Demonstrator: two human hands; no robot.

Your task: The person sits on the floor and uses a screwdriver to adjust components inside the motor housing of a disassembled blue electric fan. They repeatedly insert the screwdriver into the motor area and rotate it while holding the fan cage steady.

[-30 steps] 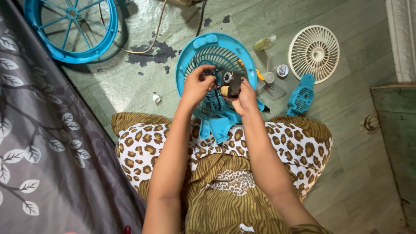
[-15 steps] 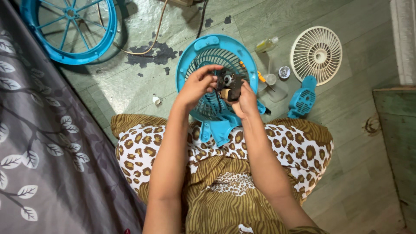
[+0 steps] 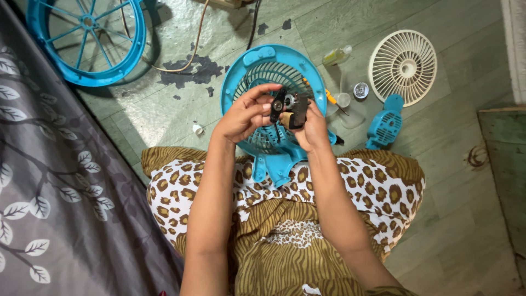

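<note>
Hands meet above the blue fan grille (image 3: 263,66) on the floor: left hand (image 3: 244,112) and right hand (image 3: 312,129) both pinching a small black motor (image 3: 287,108). Loose grip could drop it through onto the grille, scattering small parts beside.

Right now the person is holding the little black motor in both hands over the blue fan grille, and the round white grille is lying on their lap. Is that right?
Not quite. The round white grille lies on the floor to the right, not on the lap. The rest holds: the head view shows the left hand and right hand both holding the little black motor over the blue fan grille.
</note>
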